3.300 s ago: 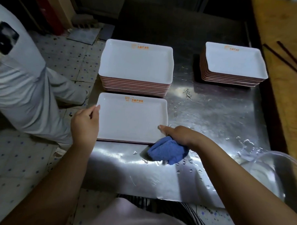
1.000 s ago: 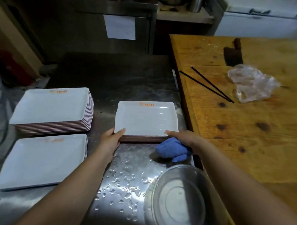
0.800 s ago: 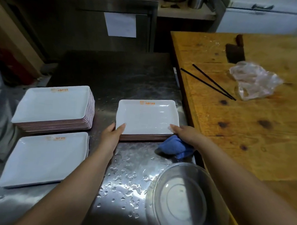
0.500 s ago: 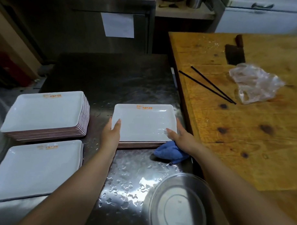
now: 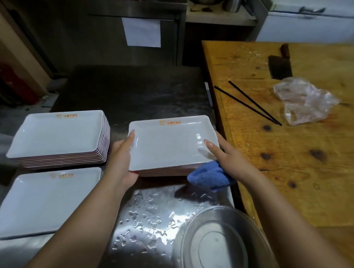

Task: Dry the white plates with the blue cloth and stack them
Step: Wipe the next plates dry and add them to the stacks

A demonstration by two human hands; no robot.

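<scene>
Closest to you, at the near right corner of the wet metal table (image 5: 149, 217), sits a round metal bowl (image 5: 224, 247). Water drops lie on the table just left of it. At the near left corner lies a short stack of white plates (image 5: 43, 201).

A bit farther in, both your hands are on the top plate (image 5: 171, 143) of the stack by the table's right edge (image 5: 164, 171). Your left hand (image 5: 122, 158) grips the plate's left side, thumb lying along the top of the rim and the other fingers curled under it. Your right hand (image 5: 225, 155) grips the plate's near right corner, thumb flat on the white face and the other fingers hidden below. That same hand also holds the blue cloth (image 5: 209, 178), which is bunched up under your palm and hangs just below the plate's near right corner, touching the stack. The plate looks tipped up a little on the near side. Small wet spots shine on its face near your right thumb.

On the left side of the table, past the short stack, stands a taller stack of white plates (image 5: 57, 135).

To the right stands a wooden table (image 5: 291, 158). On it lie two black chopsticks (image 5: 251, 104), a clear plastic bag (image 5: 303, 102) and, farther back, a dark cleaver (image 5: 280, 65).
</scene>
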